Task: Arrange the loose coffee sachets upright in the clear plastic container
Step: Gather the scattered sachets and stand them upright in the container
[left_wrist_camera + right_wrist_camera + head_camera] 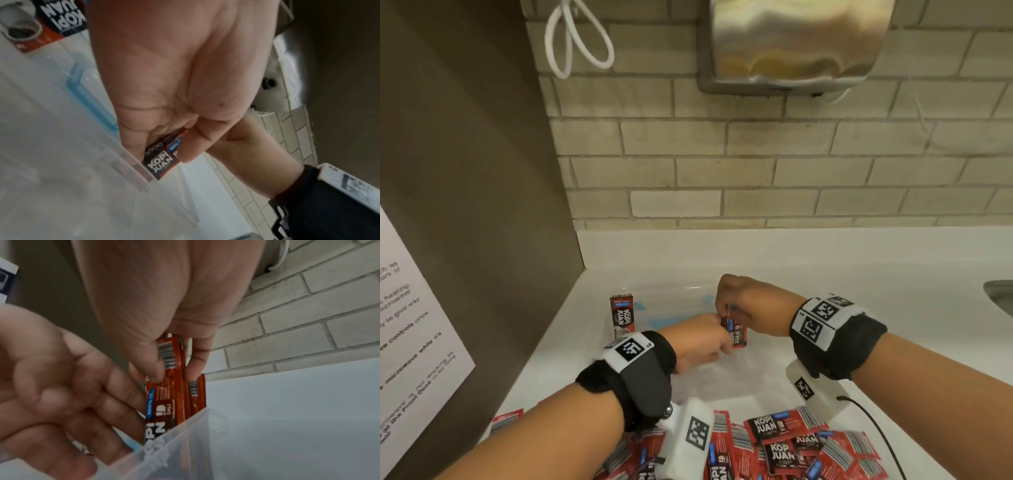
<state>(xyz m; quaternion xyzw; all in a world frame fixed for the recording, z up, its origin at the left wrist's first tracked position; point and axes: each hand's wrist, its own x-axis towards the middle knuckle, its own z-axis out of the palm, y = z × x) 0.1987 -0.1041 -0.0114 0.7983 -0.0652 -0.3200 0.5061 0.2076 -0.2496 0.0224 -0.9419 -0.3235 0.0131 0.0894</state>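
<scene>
Clear plastic is doing most of the hiding here: the container is sitting on the white counter, back toward the tiled wall, and its walls are barely showing against the surface. Both hands are meeting over its middle. The right hand is pinching a small bundle of sachets from above, thumb on one face and fingers on the other, and the right wrist view is showing at least two packets in that pinch, their lower ends dipping below the container's rim. The left hand is curling in against the same bundle from the side, thumb and fingers touching the printed face; I am taking it to be steadying the packets rather than carrying them.

As for progress, I am judging this as early. One sachet is already standing upright at the container's far left corner, and the floor of the container is looking otherwise bare as far as I can tell through the plastic. The held bundle is hanging upright but not yet let go. A big loose pile of red packets is lying flat at the counter's near edge, just in front of the container, with one more stray at the near left. Nearly all the work is waiting there.
</scene>
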